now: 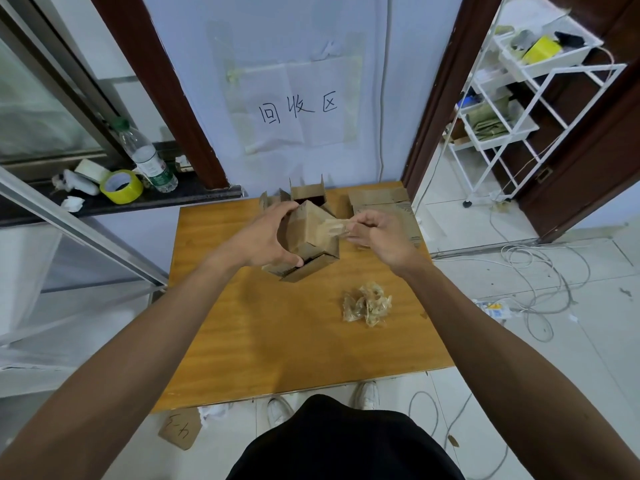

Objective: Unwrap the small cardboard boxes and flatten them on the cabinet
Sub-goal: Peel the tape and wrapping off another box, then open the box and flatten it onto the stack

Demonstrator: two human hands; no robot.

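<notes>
Though apart from box [311, 233], tape wad [367, 305].

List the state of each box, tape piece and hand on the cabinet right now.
held box: tilted, near flaps open
tape strip: one end stuck to held box
left hand: grips held box
right hand: pinches tape strip
rear box: upright, top flaps open
flattened cardboard: lying flat
tape wad: crumpled, loose on cabinet

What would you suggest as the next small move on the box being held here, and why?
Probably pull the tape strip off to the right with the right hand until it comes free of the box, which the left hand grips. One end is pinched, but the other looks stuck to the cardboard.
</notes>
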